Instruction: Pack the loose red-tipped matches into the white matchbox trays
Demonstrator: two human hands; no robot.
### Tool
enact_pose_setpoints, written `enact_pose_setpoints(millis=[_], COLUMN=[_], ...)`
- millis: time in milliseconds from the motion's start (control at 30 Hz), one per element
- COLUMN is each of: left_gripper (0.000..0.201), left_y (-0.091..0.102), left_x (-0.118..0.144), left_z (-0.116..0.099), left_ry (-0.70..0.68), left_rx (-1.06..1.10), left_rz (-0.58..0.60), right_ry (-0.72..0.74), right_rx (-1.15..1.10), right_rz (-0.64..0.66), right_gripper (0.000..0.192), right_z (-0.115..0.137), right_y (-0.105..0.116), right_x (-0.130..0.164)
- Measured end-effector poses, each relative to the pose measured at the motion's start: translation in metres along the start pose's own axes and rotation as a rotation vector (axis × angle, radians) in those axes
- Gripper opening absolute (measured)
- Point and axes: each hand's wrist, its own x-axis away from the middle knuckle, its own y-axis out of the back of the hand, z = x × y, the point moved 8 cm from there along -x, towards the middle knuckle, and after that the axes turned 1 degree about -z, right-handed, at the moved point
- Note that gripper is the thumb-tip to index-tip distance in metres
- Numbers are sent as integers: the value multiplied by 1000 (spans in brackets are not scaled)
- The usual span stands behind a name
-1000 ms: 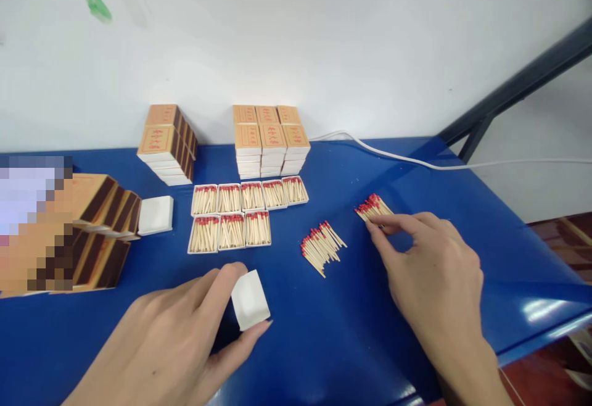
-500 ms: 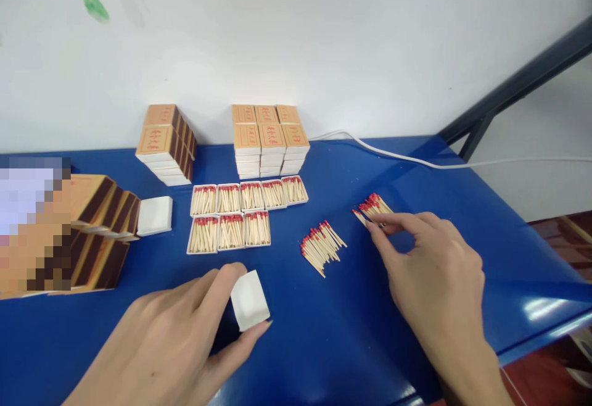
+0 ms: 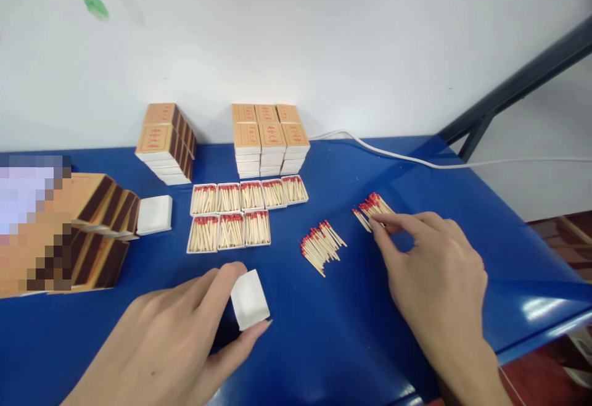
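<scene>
I am leaning over the blue bench [image 3: 351, 344], where everything is lying as it was a second ago. My left hand [image 3: 180, 338] is still pinching the empty white tray [image 3: 250, 299] between thumb and forefinger near the front edge. My right hand [image 3: 437, 276] is nudging the far bundle of matches [image 3: 372, 207], fingers [image 3: 386, 221] pressed together on its sticks, one match now sliding loose at the left.

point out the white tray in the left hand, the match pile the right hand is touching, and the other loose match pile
white tray [image 3: 250, 300]: head view, on its flat white face.
match pile at the right hand [image 3: 372, 206]: head view, on the red heads.
other loose match pile [image 3: 321, 247]: head view, on the middle of the wooden sticks.
</scene>
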Motion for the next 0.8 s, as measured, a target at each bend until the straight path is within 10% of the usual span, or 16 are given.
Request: enact_pose_setpoints(millis=[800], left_gripper=[41], left_y=[1], left_x=[-1], left_z=[0], left_ry=[-7], left_rx=[-14], left_rz=[0], right_ry=[35], right_rx=[-81], right_rz=[8], right_gripper=[35], right_z=[8], right_y=[-3], right_x=[2])
